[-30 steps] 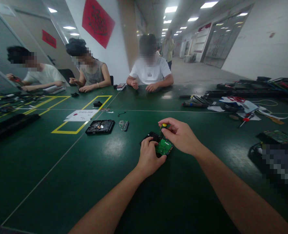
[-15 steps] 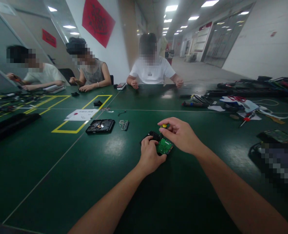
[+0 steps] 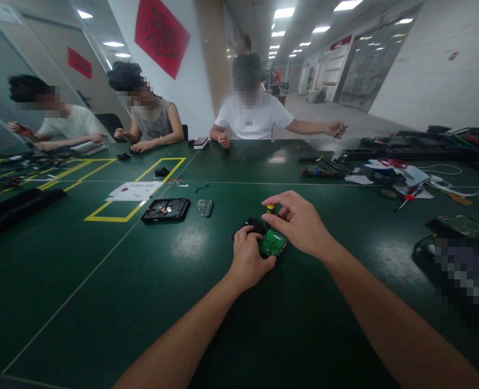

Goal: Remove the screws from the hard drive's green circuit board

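Observation:
A hard drive with a green circuit board point(image 3: 272, 243) lies on the green table in front of me. My left hand point(image 3: 250, 259) grips it, fingers over the black casing and thumb along the near edge. Above its far right side, my right hand point(image 3: 298, 221) is closed round a small screwdriver point(image 3: 270, 208) with a yellow and black handle. The screwdriver's tip is hidden, so whether it touches the drive I cannot tell. To the left lie a second, black hard drive point(image 3: 166, 209) and a loose circuit board point(image 3: 205, 207).
A white paper point(image 3: 136, 190) with small parts lies over yellow tape at the left. Tools, cloth and a red-handled screwdriver point(image 3: 410, 198) sit at the right, near another circuit board point(image 3: 461, 228). Several people sit across the table point(image 3: 101, 302).
My right hand has shifted slightly up and left with the screwdriver; my left hand keeps its hold. The person opposite has stretched one arm out to the right.

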{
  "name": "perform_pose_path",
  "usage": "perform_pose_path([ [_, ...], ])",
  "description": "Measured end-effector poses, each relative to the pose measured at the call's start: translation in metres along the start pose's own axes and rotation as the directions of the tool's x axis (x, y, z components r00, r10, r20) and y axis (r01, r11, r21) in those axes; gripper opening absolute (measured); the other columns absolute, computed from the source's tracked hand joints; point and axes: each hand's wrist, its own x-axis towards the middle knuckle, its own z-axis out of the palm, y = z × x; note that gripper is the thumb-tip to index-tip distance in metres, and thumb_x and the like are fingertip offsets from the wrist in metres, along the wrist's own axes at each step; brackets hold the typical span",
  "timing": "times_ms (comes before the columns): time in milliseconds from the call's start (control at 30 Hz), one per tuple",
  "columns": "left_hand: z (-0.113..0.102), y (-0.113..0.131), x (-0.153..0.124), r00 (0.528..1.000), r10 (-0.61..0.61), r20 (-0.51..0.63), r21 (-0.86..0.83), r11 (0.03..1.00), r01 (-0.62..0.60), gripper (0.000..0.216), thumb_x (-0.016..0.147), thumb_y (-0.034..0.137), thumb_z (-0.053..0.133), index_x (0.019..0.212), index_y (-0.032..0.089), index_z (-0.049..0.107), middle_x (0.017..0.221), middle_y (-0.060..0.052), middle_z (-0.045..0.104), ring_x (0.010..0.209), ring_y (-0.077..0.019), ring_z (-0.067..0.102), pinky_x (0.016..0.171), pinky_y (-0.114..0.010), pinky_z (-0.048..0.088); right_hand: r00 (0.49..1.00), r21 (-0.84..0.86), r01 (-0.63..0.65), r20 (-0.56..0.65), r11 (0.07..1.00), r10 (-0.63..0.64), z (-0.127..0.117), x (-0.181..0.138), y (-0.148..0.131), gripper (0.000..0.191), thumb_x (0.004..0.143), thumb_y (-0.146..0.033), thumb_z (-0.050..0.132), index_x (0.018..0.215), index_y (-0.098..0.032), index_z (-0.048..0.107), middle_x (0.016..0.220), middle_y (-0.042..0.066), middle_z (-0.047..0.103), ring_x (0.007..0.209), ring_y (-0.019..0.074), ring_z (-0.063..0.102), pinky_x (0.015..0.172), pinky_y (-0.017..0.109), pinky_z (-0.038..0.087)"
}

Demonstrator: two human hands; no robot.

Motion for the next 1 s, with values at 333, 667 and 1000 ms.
perform_pose_path([
  [333, 0.0003, -0.001, -0.0001, 1.0, 0.007, 0.014, -0.016, 1.0, -0.007, 0.054, 0.069, 0.03, 0.085, 0.115, 0.016, 0.061, 0.14, -0.016, 0.047, 0.14, -0.0383, 0.04, 0.117, -0.053, 0.038, 1.0, 0.027, -0.012, 0.016, 1.0, 0.012, 0.0026, -0.0016, -0.0029, 0.023, 0.092, -0.031, 0.067, 0.114, -0.027, 0.07, 0.115, 0.006, 0.066, 0.074, 0.0146, 0.062, 0.069, 0.033, 0.051],
  [667, 0.0013, -0.0013, 0.0, 1.0, 0.013, -0.005, -0.017, 1.0, -0.013, 0.052, 0.068, 0.028, 0.085, 0.113, 0.018, 0.061, 0.139, -0.015, 0.048, 0.139, -0.0382, 0.042, 0.117, -0.054, 0.038, 0.994, 0.141, -0.079, 0.082, 0.987, 0.068, 0.0032, -0.0014, -0.0018, 0.026, 0.095, -0.029, 0.06, 0.12, -0.028, 0.065, 0.105, 0.004, 0.069, 0.072, 0.0154, 0.063, 0.068, 0.034, 0.052],
  [1000, 0.0006, -0.0005, -0.0005, 1.0, 0.011, -0.003, -0.012, 1.0, -0.011, 0.053, 0.069, 0.029, 0.085, 0.114, 0.016, 0.061, 0.139, -0.016, 0.048, 0.139, -0.0379, 0.042, 0.117, -0.052, 0.038, 0.997, 0.076, -0.063, 0.037, 0.995, 0.061, 0.0023, 0.0001, 0.0026, 0.028, 0.096, -0.027, 0.06, 0.122, -0.029, 0.067, 0.112, 0.005, 0.068, 0.073, 0.0145, 0.06, 0.069, 0.033, 0.05],
])
